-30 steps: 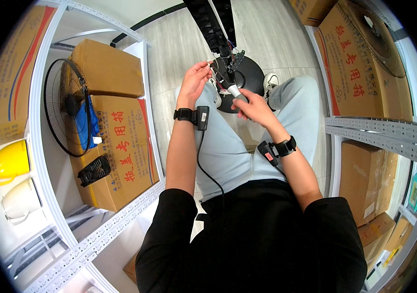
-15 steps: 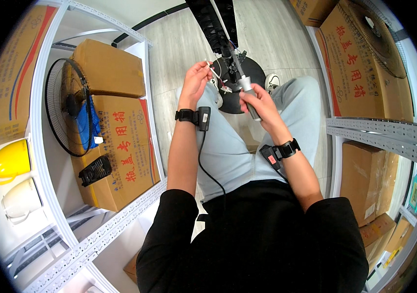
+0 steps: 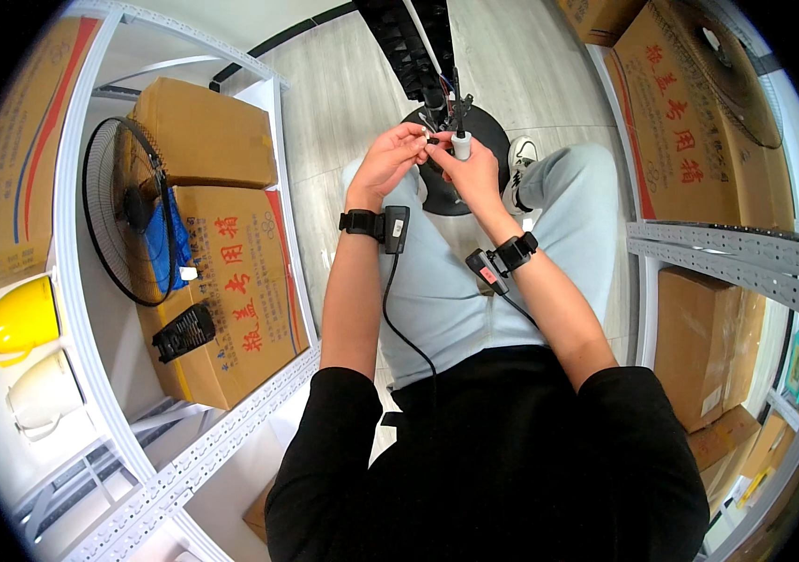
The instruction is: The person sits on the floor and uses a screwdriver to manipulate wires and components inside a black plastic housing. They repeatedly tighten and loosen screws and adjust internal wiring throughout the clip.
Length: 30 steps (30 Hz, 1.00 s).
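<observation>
My left hand (image 3: pixel 388 161) is closed, its fingertips pinching a small black and white piece (image 3: pixel 431 140) whose kind is too small to tell. The thumb and forefinger of my right hand (image 3: pixel 476 176) meet that piece from the other side. A screwdriver (image 3: pixel 462 146) with a pale grey handle is also gripped in my right hand, its dark shaft pointing away from me. Just beyond my hands, a black upright housing (image 3: pixel 399 42) with thin exposed wires rises above a round black base (image 3: pixel 486 139). My fingers partly hide the parts between them.
White metal shelving (image 3: pixel 278 187) with cardboard boxes (image 3: pixel 240 290), a fan grille (image 3: pixel 109 215), a black slotted part (image 3: pixel 184 332) and yellow (image 3: pixel 23 318) and white mugs (image 3: pixel 44 393) lines the left. More boxes (image 3: pixel 699 328) and another grille (image 3: pixel 713 70) are on the right.
My right hand has moved left and away from me to meet my left hand. The screwdriver's handle has swung from pointing toward me to more upright. My left hand has shifted slightly right.
</observation>
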Tool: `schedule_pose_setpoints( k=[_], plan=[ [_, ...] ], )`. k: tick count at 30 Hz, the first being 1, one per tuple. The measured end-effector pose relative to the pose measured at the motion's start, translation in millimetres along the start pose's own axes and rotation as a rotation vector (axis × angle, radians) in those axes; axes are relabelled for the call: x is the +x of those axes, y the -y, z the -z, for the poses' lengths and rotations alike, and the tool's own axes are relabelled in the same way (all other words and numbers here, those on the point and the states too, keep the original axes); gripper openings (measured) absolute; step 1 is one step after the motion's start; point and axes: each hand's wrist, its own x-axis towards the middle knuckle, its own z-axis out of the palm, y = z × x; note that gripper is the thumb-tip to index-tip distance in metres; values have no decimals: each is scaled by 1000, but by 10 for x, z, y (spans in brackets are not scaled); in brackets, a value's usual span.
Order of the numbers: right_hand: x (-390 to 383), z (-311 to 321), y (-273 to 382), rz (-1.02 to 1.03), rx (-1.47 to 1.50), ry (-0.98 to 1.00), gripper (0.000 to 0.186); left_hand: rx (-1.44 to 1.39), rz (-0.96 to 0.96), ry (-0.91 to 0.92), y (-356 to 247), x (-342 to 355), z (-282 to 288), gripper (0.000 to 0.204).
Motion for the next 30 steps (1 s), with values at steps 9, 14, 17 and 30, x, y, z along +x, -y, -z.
schedule_pose_setpoints(
  k=[9,14,17,30],
  plan=[
    [55,-7,-102,108,-205,-141,24,91,-20,11,45,50,-3,17],
    [-8,-26,-59,234,-309,-193,22,113,-31,-12,52,53,-7,19],
    [20,-31,-146,217,-271,-183,23,111,-37,-14,58,63,-13,19],
    [46,115,-455,-173,235,-40,26,-122,-7,-152,55,107,97,24]
  ],
)
